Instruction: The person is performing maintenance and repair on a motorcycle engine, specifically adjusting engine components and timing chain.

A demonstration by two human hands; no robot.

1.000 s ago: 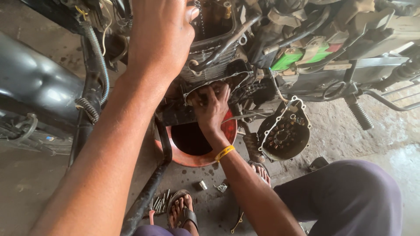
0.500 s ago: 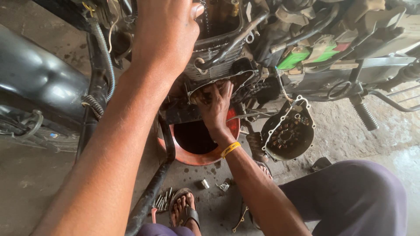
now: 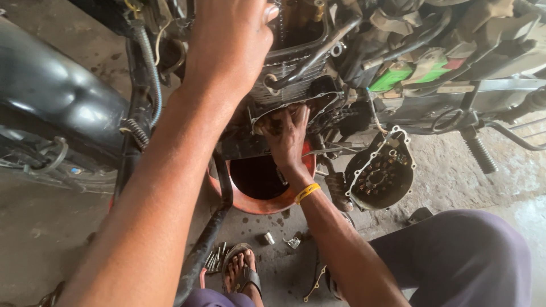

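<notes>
The right hand [image 3: 289, 136] reaches up under the engine [image 3: 296, 85] of the motorbike. Its fingers press flat on the dirty, oily bottom edge, spread out, not pinching anything. There is little room there, with pipes and wires close on both sides. The left hand [image 3: 230, 40] rests on top of the engine, fingers curled over the metal; I cannot tell if its grip holds something.

Right below the right hand sits a round orange bowl [image 3: 267, 202] with dark oil inside. Beside it hangs a round metal cover [image 3: 378, 173] with a bumpy edge, close to the wrist with the yellow band [image 3: 307, 192].

The black shiny tank [image 3: 51, 108] fills the left side. On the dusty floor [image 3: 51, 227] lie small bolts [image 3: 213, 258] near a foot in a sandal [image 3: 242, 273].
</notes>
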